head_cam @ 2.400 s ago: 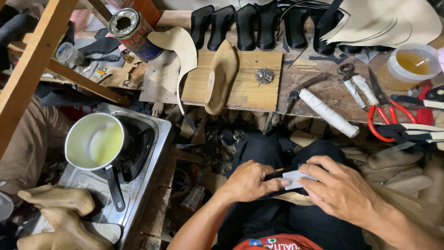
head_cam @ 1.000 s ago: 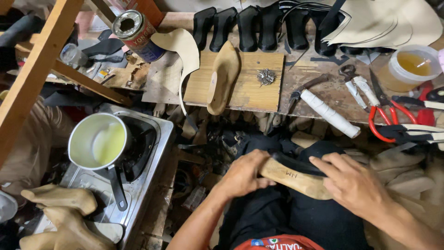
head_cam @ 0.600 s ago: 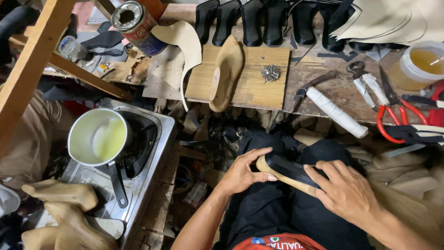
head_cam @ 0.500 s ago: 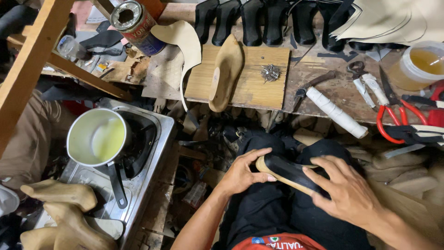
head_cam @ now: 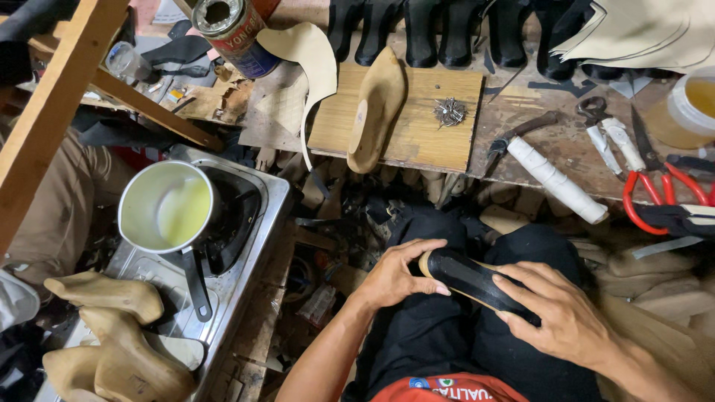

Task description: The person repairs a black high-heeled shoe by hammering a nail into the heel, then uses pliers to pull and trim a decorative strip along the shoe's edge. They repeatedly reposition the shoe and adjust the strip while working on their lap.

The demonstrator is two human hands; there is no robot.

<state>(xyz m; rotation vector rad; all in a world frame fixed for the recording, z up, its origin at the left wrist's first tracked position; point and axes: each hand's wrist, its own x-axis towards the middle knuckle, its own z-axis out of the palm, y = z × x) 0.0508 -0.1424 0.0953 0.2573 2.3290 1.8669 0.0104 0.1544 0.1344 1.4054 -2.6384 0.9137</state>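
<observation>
1. The left hand [head_cam: 391, 279] curls around the toe end of a wooden last [head_cam: 473, 279] that lies across the person's lap. Its grip is closed on that end, thumb over the top and fingers wrapped below.
2. The right hand [head_cam: 570, 324] presses on the other end of the last, fingers spread flat over it – a loose, half-open grip that bears down rather than clamps.
3. A black sole [head_cam: 465, 274] covers the upper face of the last, with pale wood showing along the edge beneath it.
4. The last's long axis runs from upper left to lower right, from the left hand down toward the right. The two hands sit at opposite ends, so neither is nearer to the piece as a whole; the left is at the rounded tip, the right at the far end.
5. Beyond the knees stands the counter [head_cam: 551, 149]. On it is a board [head_cam: 413, 119] carrying another last [head_cam: 376, 108] and a small heap of tacks [head_cam: 450, 112].
6. To the right of the board lie a hammer [head_cam: 547, 171] with a white-wrapped handle, pincers [head_cam: 607, 130] and red-handled scissors [head_cam: 666, 190].
7. At the left, a pan [head_cam: 167, 208] of yellowish liquid sits on a stove [head_cam: 257, 238] – well apart from both hands.
</observation>
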